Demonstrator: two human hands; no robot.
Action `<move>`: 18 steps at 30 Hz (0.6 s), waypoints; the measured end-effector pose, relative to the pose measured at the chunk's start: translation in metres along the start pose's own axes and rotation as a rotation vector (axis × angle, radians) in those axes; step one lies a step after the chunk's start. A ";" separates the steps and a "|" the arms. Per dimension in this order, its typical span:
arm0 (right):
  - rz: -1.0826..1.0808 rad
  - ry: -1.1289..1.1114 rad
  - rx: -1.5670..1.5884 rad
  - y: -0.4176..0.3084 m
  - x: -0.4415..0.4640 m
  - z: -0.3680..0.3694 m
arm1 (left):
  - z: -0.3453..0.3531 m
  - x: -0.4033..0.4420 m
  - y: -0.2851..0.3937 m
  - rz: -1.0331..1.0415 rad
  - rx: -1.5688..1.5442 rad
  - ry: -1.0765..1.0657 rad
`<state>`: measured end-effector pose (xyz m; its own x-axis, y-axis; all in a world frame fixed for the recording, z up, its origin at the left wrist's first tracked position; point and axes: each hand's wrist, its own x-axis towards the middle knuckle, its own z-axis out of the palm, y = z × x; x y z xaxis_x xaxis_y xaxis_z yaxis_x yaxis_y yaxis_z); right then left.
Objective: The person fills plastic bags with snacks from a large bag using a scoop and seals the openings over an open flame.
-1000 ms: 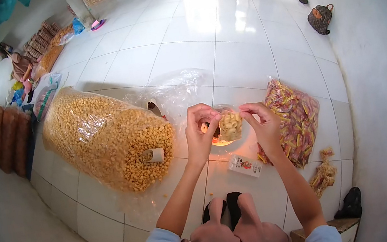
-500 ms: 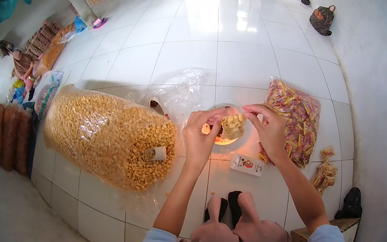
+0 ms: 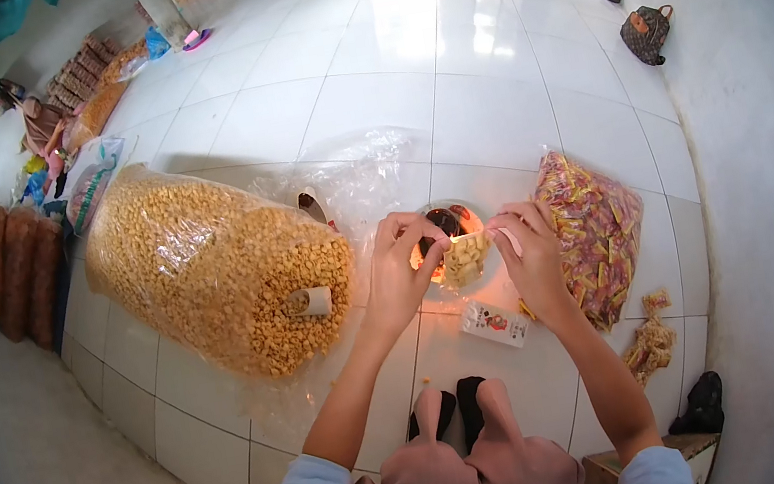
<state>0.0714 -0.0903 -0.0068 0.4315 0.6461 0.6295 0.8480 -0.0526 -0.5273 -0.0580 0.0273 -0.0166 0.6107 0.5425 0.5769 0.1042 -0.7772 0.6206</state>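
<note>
Clear plastic, pale pieces inside: the small bag (image 3: 465,264) hangs between your two hands, its top edge drawn out level above the round dish (image 3: 492,278). Your left hand (image 3: 405,267) grasps one top corner between thumb and fingers; your right hand (image 3: 531,255) pinches the opposite corner the same way. An orange glow and a dark round object (image 3: 443,223) show in the dish, partly hidden by the small bag and your fingers. Whether the plastic touches anything below cannot be told.

Nearer your feet, just beside the dish, a white printed box (image 3: 494,323) lies flat on the tiled floor (image 3: 365,103). To your left, a large clear sack (image 3: 196,247) lies on its side, full of golden snack pieces; a white scoop (image 3: 316,301) rests on the pieces at its near end. Crumpled clear film (image 3: 369,159) spreads beyond your left hand. To your right, a bag of red and yellow packets (image 3: 594,239) lies near your right hand, with a small heap of filled bags (image 3: 650,351) closer to you. Far left, a person (image 3: 41,122) sits low by stacked goods (image 3: 83,77).
</note>
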 end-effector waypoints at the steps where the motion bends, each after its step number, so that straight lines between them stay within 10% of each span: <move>1: -0.049 0.000 -0.020 0.000 0.001 0.000 | 0.004 -0.001 -0.008 -0.030 -0.236 -0.062; 8: 0.143 -0.155 0.257 0.014 -0.005 0.019 | 0.022 -0.017 -0.029 -0.452 -0.953 -0.136; 18: 0.118 -0.216 0.238 0.009 -0.008 0.023 | 0.022 -0.018 -0.033 -0.332 -0.551 -0.193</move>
<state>0.0681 -0.0782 -0.0300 0.4255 0.7938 0.4346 0.6900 0.0262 -0.7234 -0.0555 0.0359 -0.0588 0.7499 0.6182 0.2354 -0.0741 -0.2752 0.9585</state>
